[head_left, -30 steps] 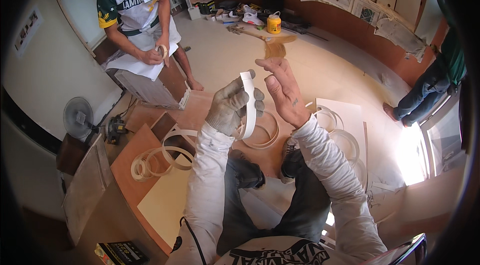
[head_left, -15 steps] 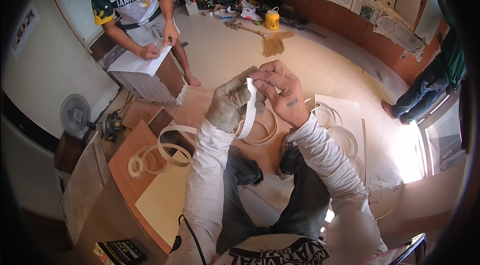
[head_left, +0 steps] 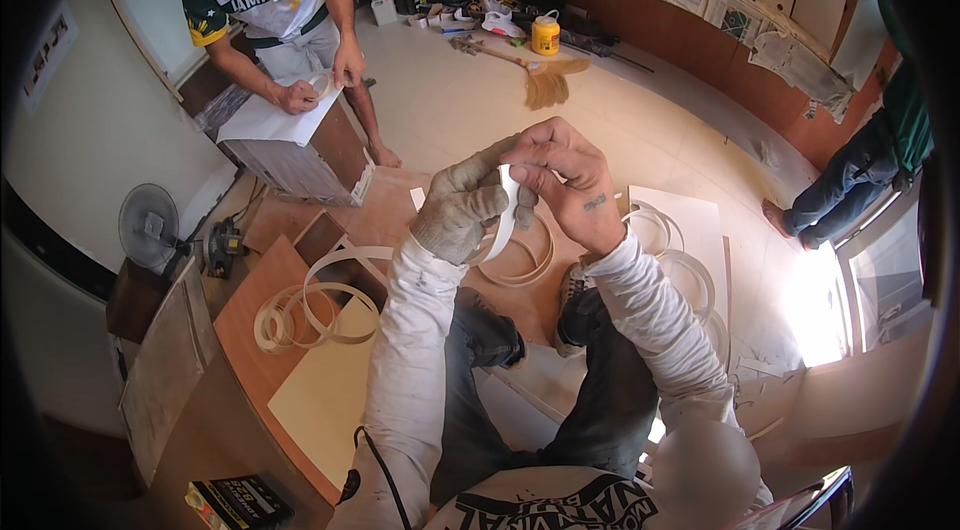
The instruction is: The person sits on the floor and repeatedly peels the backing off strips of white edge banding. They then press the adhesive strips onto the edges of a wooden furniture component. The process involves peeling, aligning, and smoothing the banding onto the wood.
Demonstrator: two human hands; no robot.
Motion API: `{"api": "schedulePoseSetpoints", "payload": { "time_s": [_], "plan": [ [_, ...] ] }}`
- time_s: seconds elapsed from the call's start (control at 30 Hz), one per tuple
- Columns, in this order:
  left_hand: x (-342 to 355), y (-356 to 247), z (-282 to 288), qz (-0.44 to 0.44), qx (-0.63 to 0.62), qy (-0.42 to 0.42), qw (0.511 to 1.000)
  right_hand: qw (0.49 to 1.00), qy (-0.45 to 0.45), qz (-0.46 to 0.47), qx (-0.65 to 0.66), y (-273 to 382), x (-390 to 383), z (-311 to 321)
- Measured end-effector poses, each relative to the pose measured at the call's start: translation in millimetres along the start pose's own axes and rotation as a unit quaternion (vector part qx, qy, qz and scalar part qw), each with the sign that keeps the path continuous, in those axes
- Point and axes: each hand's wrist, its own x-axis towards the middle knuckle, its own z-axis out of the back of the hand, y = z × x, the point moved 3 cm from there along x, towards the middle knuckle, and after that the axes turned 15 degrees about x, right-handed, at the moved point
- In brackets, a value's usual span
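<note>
Pale, sunlit floor (head_left: pixel 680 140) stretches across this workroom, a yellow plastic tub (head_left: pixel 545 37) and a straw-coloured broom (head_left: pixel 548 85) lying at the far side, and at far left a co-worker in a white, green and yellow shirt (head_left: pixel 285 5) bends over a white sheet (head_left: pixel 270 125) spread on a box. Near the middle, all eyes on the white, flat, flexible strip (head_left: pixel 507 220), held up in the air between both hands! Grey-gloved left hand (head_left: pixel 458 215) is curled around it, thumb pressing; bare right hand (head_left: pixel 563 180) pinches the top end between thumb and fingers, the two hands meeting there. Below, the strip curves down behind the left wrist, and where it finishes I cannot tell. Loose cream-coloured coils (head_left: pixel 345 337) sit to the left on a reddish-brown board (head_left: pixel 245 320), more pale rings (head_left: pixel 708 290) to the right on a white panel (head_left: pixel 690 210). Step in hand, by my reading: fine fingertip work at the strip's end. Next move probably calls for a firm left grip and a delicate right pinch, without creasing that strip.
</note>
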Motion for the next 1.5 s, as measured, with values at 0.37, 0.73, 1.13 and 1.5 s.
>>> {"api": "schedulePoseSetpoints", "payload": {
  "time_s": [0.37, 0.73, 1.13, 1.5],
  "plan": [
    [2.2, -4.5, 5.7, -0.009, 0.164, -0.061, 0.985, 0.991, -0.077, -0.086, 0.061, -6.5, -2.5, 3.7],
    [-4.9, -8.0, 5.5, -0.043, 0.286, -0.091, 0.953, 0.999, -0.002, 0.034, -0.035, 7.0, -6.1, 0.8],
    [-5.4, -6.8, 8.1, -0.001, 0.157, -0.005, 0.988, 0.985, 0.034, -0.142, 0.086, -4.0, -5.3, 2.6],
    [11.8, 20.4, 6.6, -0.066, 0.398, -0.121, 0.907, 0.976, -0.096, -0.174, -0.086, -3.7, -4.5, 3.5]
  ]
}}
